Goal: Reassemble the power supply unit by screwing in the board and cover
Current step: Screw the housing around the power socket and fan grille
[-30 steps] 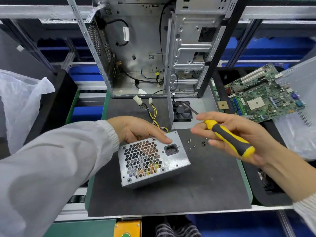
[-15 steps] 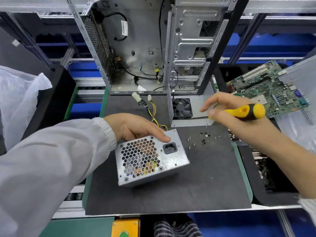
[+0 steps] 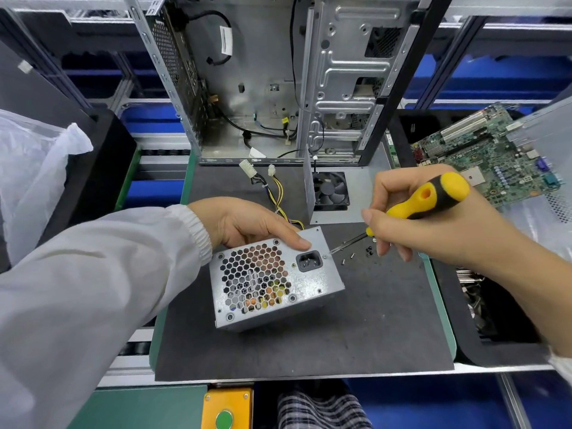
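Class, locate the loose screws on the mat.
In the head view, the loose screws lie right of the power supply unit, below the right hand.

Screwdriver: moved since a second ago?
Yes. The screwdriver in the right hand has swung down-left; its tip now sits at the screw beside the power socket, past the loose screws.
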The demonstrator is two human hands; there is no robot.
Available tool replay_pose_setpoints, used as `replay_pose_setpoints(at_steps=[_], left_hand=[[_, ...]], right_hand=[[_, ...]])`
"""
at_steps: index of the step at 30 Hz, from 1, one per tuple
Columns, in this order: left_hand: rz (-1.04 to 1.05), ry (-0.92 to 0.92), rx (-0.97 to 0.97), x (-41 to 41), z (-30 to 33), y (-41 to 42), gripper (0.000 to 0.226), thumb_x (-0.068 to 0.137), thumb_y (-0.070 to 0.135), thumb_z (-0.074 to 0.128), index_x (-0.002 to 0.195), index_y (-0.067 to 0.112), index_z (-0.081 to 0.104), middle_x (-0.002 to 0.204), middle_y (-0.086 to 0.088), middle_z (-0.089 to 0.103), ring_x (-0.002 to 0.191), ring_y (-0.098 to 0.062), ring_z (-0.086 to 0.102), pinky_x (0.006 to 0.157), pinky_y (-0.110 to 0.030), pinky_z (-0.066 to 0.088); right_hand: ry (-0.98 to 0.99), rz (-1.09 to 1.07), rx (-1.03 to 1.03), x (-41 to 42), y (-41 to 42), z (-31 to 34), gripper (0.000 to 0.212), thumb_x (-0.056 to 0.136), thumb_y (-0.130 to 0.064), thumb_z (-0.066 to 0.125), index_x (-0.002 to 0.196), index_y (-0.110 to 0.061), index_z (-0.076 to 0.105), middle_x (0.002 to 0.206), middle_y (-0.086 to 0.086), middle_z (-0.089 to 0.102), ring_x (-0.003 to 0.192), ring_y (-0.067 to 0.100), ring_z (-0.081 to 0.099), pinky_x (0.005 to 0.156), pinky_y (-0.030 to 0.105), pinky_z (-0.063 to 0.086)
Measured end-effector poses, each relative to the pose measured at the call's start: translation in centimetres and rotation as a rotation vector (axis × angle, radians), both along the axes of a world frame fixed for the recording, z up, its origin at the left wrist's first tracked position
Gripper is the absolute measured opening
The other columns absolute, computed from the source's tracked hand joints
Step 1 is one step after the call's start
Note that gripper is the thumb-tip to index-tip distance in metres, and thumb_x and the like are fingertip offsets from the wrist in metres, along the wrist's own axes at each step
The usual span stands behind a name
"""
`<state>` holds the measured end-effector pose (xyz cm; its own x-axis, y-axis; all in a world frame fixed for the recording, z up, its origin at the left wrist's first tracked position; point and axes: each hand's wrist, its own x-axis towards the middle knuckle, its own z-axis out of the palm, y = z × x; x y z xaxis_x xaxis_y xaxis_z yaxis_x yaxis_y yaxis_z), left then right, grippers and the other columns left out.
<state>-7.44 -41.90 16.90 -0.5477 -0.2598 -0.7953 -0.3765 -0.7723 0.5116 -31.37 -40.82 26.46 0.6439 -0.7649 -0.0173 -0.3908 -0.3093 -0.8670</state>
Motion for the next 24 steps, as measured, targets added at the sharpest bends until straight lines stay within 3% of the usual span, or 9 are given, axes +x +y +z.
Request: replay_pose_setpoints(at_steps=[4,9,19,24], left_hand=[[0.018,-0.003,-0.001,-0.06,-0.1,-0.01,0.055,0.083,0.022,0.062,0.134,0.004,0.055,0.11,-0.012,0.068,0.09,-0.021,0.069,0.09,-0.037,0.054],[0.015,0.007,0.002,-0.08,-0.12,-0.04,0.054,0.084,0.022,0.061,0.134,0.004,0.055,0.107,-0.011,0.07,0.086,-0.02,0.071,0.087,-0.035,0.056],[0.005,0.019,0.005,0.01,0.09,0.0,0.039,0.089,0.02,0.061,0.126,0.006,0.061,0.102,-0.01,0.073,0.086,-0.02,0.072,0.084,-0.035,0.058],[-0.015,-0.028,-0.013,-0.11,0.22,0.0,0.052,0.084,0.021,0.067,0.132,0.003,0.057,0.107,-0.012,0.07,0.09,-0.022,0.069,0.089,-0.038,0.054]], right_hand=[[0.013,-0.013,0.017,0.21,0.12,0.08,0.02,0.077,-0.017,0.063,0.063,-0.006,0.054,0.05,0.008,0.063,0.037,0.022,0.054,0.041,0.021,0.041],[0.031,-0.005,0.03,0.45,0.23,0.07,0.021,0.082,-0.005,0.064,0.063,-0.004,0.054,0.049,0.008,0.062,0.037,0.021,0.053,0.041,0.021,0.042],[0.063,-0.017,0.024,0.8,0.31,-0.18,0.019,0.08,-0.003,0.062,0.062,-0.003,0.054,0.047,0.006,0.06,0.039,0.024,0.054,0.042,0.022,0.043],[0.06,0.008,0.039,0.65,0.35,-0.1,0.019,0.08,-0.005,0.062,0.063,-0.005,0.055,0.048,0.007,0.06,0.039,0.021,0.054,0.041,0.02,0.041]])
